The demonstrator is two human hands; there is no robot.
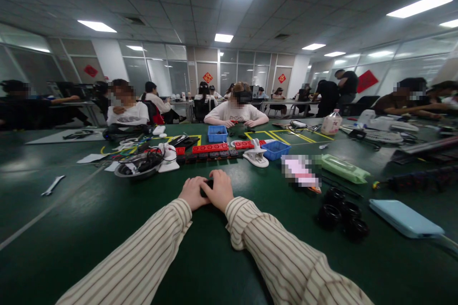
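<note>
The left hand (193, 192) and right hand (220, 190) curl around a small black thing (206, 188) over the green tabletop (209, 262).

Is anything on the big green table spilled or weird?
I see no spill. The wrench lies by itself on the left, so it looks a bit stray. Dark cables are heaped messily in the round bowl.

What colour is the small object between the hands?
The small object looks black; head view shows it.
</note>
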